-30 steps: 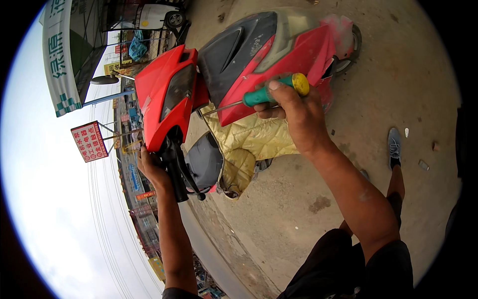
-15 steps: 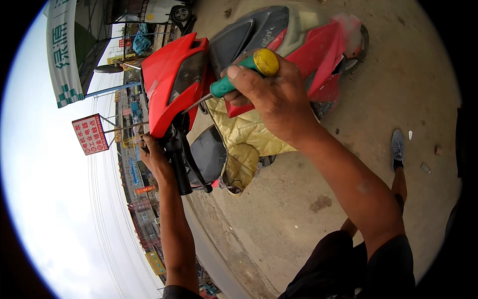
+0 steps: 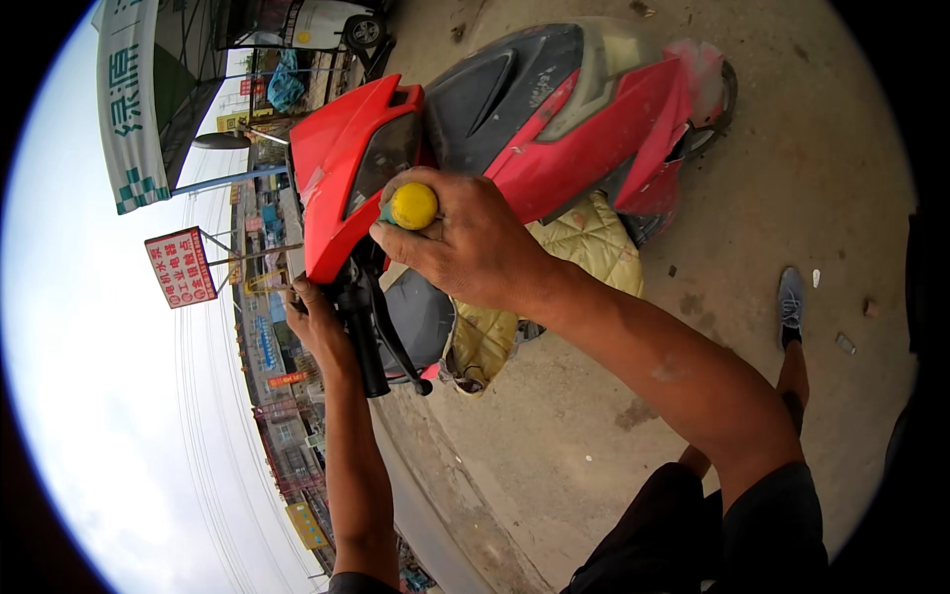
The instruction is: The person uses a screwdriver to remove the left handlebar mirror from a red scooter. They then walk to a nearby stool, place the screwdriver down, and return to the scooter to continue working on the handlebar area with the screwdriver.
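Observation:
My right hand [image 3: 470, 238] is closed around a screwdriver [image 3: 414, 206]. The yellow butt of its handle faces me, with a bit of green showing beside it; the shaft is hidden behind the hand. Just beyond is the red handlebar cover [image 3: 341, 158] of a scooter, with a dark lens set in it. My left hand [image 3: 322, 332] grips the cover's lower end, thumb on the near side and the other fingers mostly out of sight. Right beside that hand are the black handlebar grip [image 3: 366, 342] and a brake lever [image 3: 394, 337].
A quilted yellow cover [image 3: 584, 252] hangs by the black seat [image 3: 418, 317]. The scooter's red and black front body [image 3: 554, 139] stretches up to the front wheel. A mirror [image 3: 222, 140] sticks out at left. Small litter [image 3: 845, 343] lies near my shoe [image 3: 791, 297].
My right hand has moved left and down, swinging the screwdriver so its butt points at me; its shaft is no longer visible. My left hand keeps its hold as the scooter shifts slightly in view.

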The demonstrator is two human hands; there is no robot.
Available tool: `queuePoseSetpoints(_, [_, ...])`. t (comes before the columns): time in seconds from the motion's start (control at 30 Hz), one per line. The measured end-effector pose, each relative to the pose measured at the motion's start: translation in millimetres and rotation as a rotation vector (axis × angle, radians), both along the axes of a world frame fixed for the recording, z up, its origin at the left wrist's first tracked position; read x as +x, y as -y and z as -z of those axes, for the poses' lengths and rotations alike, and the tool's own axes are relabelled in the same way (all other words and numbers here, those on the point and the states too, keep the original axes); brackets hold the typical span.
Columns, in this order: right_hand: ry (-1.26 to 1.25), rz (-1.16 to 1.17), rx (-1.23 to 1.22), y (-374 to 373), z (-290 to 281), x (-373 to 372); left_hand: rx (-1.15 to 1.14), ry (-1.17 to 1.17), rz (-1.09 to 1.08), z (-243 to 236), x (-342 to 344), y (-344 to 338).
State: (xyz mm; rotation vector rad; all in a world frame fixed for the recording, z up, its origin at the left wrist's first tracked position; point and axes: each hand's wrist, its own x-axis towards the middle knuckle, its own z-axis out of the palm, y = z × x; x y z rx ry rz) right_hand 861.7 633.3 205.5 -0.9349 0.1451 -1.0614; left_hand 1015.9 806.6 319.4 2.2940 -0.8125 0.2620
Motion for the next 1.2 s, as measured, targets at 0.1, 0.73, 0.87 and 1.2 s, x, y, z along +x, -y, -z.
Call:
queuePoseSetpoints(0.1, [0.006,-0.023,0.006,-3,4,-3,-0.03,0.126,0.011,6,2,3])
queuePoseSetpoints(0.73, [-0.002,-0.307,0.176,12,-6,1,0.04,0.089,-0.009,2,6,-5])
queuePoseSetpoints(0.87, [-0.063,-0.341,0.156,16,-7,1,0.003,0.086,-0.005,7,6,-3])
queuePoseSetpoints(1.2, [-0.123,-0.396,0.278,25,-24,-2,0.003,0.168,-0.063,9,5,0])
